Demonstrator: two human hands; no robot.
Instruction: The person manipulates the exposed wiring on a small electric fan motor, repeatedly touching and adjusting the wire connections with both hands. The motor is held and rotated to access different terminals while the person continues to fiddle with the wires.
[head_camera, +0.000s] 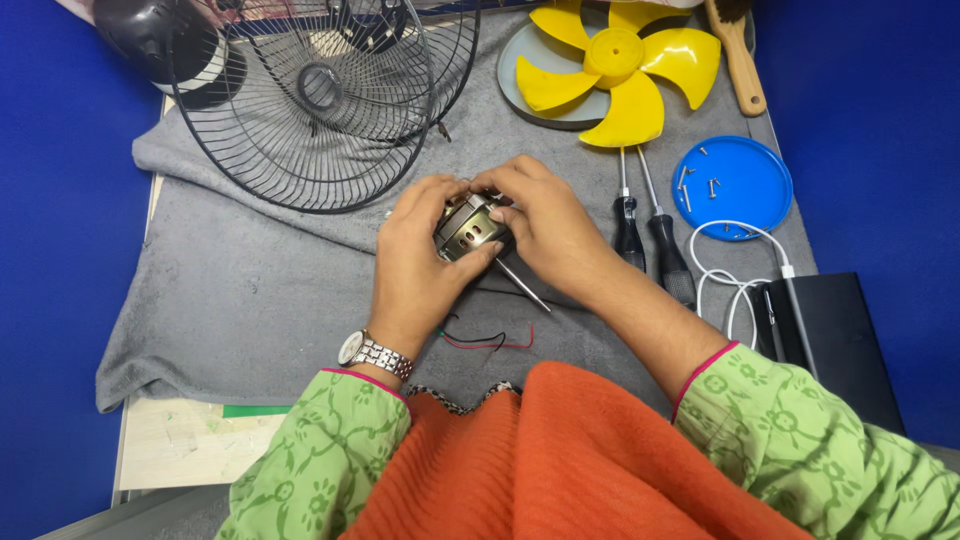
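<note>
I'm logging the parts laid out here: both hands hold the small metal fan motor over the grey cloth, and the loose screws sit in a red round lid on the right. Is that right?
Not quite: the round plastic lid holding the loose screws is blue, not red, as the head view shows. The rest stands: the left hand and right hand both hold the small metal fan motor over the grey cloth.

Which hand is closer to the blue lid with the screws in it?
Right. The right hand sits on the fan motor, just past the two screwdrivers from the blue lid; the left hand lies beyond the motor.
</note>
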